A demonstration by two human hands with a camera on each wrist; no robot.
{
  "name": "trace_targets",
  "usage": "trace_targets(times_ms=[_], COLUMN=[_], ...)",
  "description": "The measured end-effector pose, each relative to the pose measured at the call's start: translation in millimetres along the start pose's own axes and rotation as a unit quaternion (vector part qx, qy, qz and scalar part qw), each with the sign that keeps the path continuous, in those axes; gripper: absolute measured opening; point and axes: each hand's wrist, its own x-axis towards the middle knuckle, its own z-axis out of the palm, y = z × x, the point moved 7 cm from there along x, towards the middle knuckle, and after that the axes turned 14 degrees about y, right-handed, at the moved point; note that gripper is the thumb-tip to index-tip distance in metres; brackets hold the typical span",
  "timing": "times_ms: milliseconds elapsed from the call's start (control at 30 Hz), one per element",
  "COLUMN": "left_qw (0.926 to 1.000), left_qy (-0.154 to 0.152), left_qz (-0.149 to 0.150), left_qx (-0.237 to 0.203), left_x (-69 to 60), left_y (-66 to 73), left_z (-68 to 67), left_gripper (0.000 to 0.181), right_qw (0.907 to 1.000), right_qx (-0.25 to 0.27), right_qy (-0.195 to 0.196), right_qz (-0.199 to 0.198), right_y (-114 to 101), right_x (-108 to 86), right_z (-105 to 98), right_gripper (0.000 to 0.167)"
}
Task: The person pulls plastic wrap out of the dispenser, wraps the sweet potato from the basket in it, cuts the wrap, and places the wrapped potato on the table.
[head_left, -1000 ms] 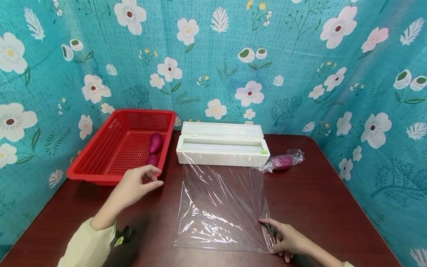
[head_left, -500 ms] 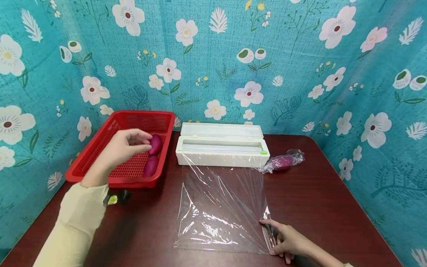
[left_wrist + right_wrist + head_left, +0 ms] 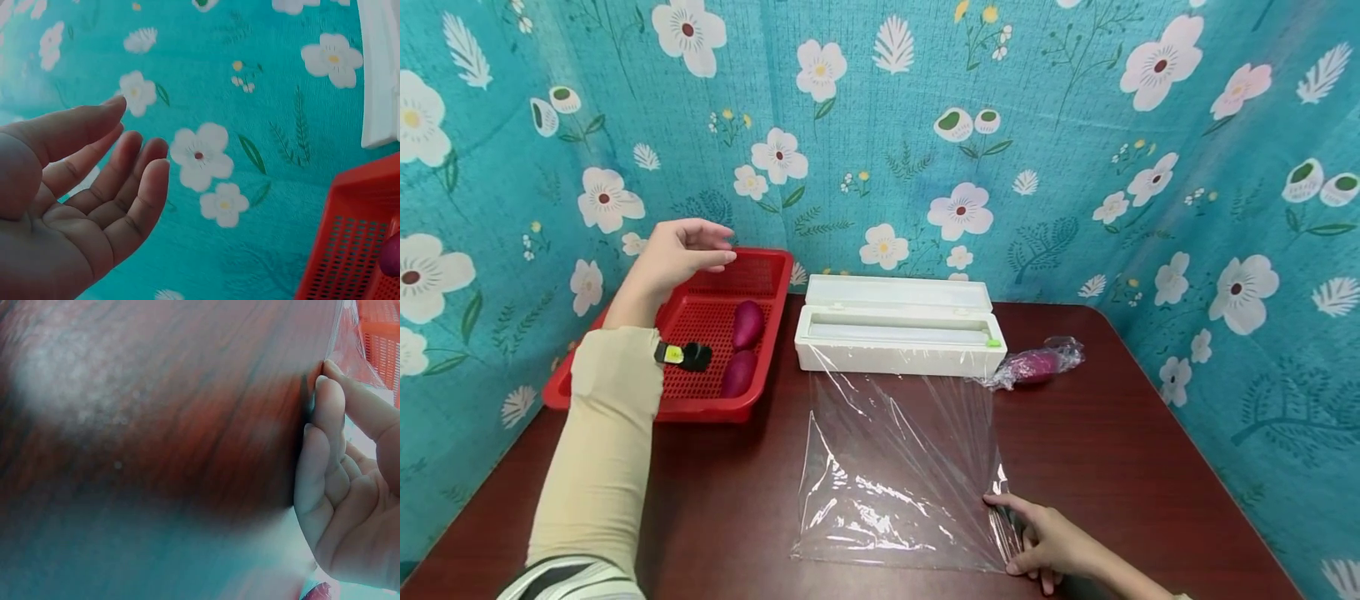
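My left hand (image 3: 673, 258) is raised above the back of the red plastic basket (image 3: 763, 358), its fingers loosely bent with nothing between them. In the left wrist view the empty palm and separated fingers (image 3: 134, 209) face the curtain. Two smooth magenta sweet-potato-like vegetables (image 3: 748, 325) lie in the basket's right side. My right hand (image 3: 1048, 537) holds the near right corner of a clear cling film sheet (image 3: 895, 475) down by the table, the film bunched between thumb and forefinger. The sheet runs out of a white cling film dispenser (image 3: 898, 358) with its lid up.
To the right of the dispenser lies one magenta vegetable wrapped in film (image 3: 1037, 364). A green slider (image 3: 993, 342) sits at the dispenser's right end. Behind the dark red-brown table (image 3: 1120, 433) hangs a teal flowered curtain (image 3: 865, 167).
My left hand has moved from the basket's near right corner up and over the basket to its far side, fingers still empty. My right hand and the cling film have stayed in place.
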Motion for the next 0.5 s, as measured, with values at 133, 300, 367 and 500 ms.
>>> trace_targets(times_ms=[133, 300, 367, 500], left_qw=[0.9984, 0.9919, 0.9892, 0.9863], left_qy=[0.000, -0.008, -0.015, -0.028], left_qz=[-0.032, -0.104, -0.128, -0.148], left_qx=[-0.046, -0.073, -0.071, -0.066], left_x=[13.5, 21.3, 23.1, 28.0], left_y=[-18.6, -56.7, -71.8, -94.5], left_z=[2.0, 3.5, 5.5, 12.7], left_gripper=[0.028, 0.033, 0.038, 0.046], right_qw=[1.0000, 1.0000, 1.0000, 1.0000], right_qx=[0.000, 0.002, 0.005, 0.006], right_qy=[0.001, 0.003, 0.000, -0.004], right_qz=[0.001, 0.002, 0.004, 0.001], right_y=[-0.7, -1.3, -0.8, -0.1], right_x=[0.7, 1.2, 0.7, -0.5], right_z=[0.4, -1.2, -1.4, -1.2], right_gripper=[0.077, 0.077, 0.076, 0.076])
